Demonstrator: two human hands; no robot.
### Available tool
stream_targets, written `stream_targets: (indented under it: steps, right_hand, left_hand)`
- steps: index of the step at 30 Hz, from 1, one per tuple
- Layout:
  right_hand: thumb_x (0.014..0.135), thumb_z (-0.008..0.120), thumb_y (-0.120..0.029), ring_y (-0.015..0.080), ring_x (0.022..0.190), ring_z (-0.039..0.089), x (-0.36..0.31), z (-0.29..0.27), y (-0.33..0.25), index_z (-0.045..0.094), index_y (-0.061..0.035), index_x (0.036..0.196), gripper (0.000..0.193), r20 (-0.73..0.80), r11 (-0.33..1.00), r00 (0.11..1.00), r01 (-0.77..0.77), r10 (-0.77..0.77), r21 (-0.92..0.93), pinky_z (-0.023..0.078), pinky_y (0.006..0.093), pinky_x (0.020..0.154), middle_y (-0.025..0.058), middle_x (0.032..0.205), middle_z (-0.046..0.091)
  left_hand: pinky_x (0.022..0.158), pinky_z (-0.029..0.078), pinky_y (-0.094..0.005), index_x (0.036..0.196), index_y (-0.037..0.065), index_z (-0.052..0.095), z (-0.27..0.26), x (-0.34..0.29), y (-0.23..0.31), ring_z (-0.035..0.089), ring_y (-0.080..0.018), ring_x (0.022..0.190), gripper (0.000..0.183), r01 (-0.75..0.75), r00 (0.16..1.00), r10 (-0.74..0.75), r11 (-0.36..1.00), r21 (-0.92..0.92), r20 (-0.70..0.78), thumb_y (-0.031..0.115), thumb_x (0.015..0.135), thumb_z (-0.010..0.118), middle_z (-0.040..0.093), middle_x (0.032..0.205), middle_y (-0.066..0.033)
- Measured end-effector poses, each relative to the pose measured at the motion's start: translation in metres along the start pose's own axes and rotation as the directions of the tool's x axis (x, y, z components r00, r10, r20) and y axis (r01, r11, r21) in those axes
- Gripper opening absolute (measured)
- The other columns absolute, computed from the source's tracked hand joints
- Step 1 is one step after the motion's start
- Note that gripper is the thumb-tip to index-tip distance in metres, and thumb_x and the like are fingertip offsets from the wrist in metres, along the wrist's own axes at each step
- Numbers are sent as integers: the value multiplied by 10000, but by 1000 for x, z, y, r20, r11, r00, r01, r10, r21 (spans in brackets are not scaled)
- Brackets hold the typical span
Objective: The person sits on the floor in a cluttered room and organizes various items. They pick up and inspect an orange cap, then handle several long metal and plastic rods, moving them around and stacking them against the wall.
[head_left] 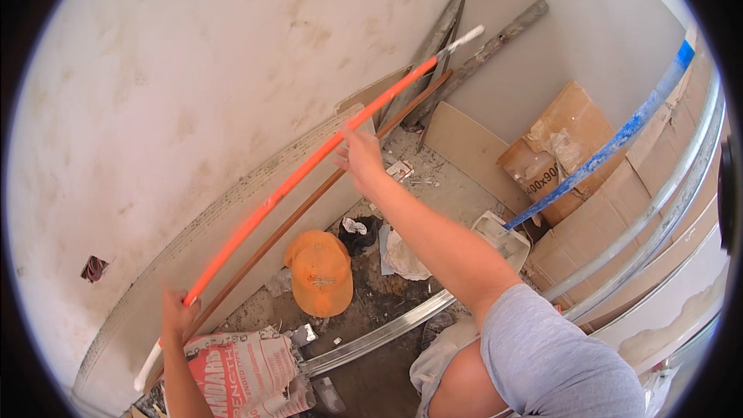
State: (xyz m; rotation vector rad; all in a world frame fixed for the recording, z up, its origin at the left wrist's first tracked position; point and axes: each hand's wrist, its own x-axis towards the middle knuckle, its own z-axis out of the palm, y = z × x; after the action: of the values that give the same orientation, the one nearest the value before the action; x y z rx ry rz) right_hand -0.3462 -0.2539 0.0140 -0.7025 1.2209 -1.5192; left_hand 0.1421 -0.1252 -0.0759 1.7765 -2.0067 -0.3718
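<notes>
A long orange pole [272,200] with white ends runs slantwise in front of the wall, from lower left to upper right. Its lower part is in my left hand [178,314], whose fingers wrap around it. Farther up, my right hand [362,156] grips the same pole with the arm stretched out; part of its grip is hidden. Behind it a thinner brown rod [286,234] leans along nearly the same line. An orange cap [319,279] lies on the floor below the poles. Beside my left forearm is a red and white paper sack [246,371].
A metal channel [379,334] lies across the littered floor. To the right stand a blue-stained pole [611,147], curved-looking grey pipes [658,224], cardboard sheets [596,232] and a torn carton [569,135]. Old timbers [495,46] lean in the far corner. Wires show in a wall box [94,268].
</notes>
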Motion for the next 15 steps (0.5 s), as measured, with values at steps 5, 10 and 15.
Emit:
stream_targets:
  steps: [5, 10, 15]
  right_hand:
    - [940, 575, -339, 198, 907, 611, 6, -31, 24, 490, 39, 1195, 464, 49, 978, 985, -172, 168, 116, 554, 326, 690, 105, 986, 569]
    - [947, 564, -341, 203, 769, 640, 2, -34, 47, 525, 15, 1094, 387, 192, 962, 950, -214, 246, -172, 556, 329, 611, 95, 949, 587]
    - [937, 576, -339, 201, 742, 650, -10, -38, 56, 536, 14, 1085, 384, 256, 855, 909, -171, 329, -489, 553, 326, 597, 108, 971, 620]
  left_hand:
    - [470, 390, -386, 561, -33, 553, -25, -35, -3, 470, -218, 432, 243, 210, 961, -233, 965, 159, 149, 177, 614, 663, 476, 478, -147]
    - [573, 486, -423, 599, -46, 624, -17, -56, -41, 615, -318, 556, 258, 73, 951, -172, 933, 352, 258, 205, 635, 669, 589, 605, -238]
    - [796, 498, -449, 823, -12, 669, -18, -81, -82, 632, -349, 870, 252, 262, 930, -367, 709, 655, 25, 183, 665, 688, 646, 905, -225]
